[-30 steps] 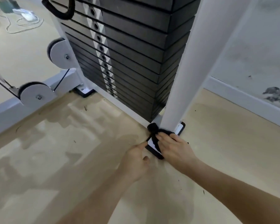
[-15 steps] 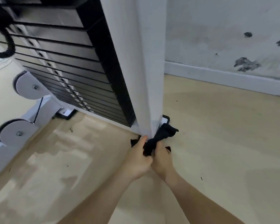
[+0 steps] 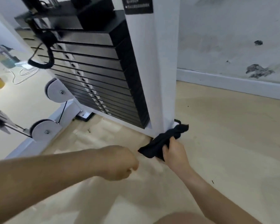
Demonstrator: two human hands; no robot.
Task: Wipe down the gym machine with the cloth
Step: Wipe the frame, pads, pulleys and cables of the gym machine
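Grips bunched black cloth [image 3: 162, 141] in right hand [image 3: 175, 151] against foot of white post [image 3: 153, 78] of gym machine [image 3: 94, 68], with left hand [image 3: 120, 162] fisted, holding nothing, just apart above floor [image 3: 233, 143].

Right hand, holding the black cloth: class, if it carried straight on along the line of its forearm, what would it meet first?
Most likely the foot of the white upright post. The black cloth gripped by the right hand seems to touch it there. Depth is hard to judge. The weight stack sits further left, off that line.
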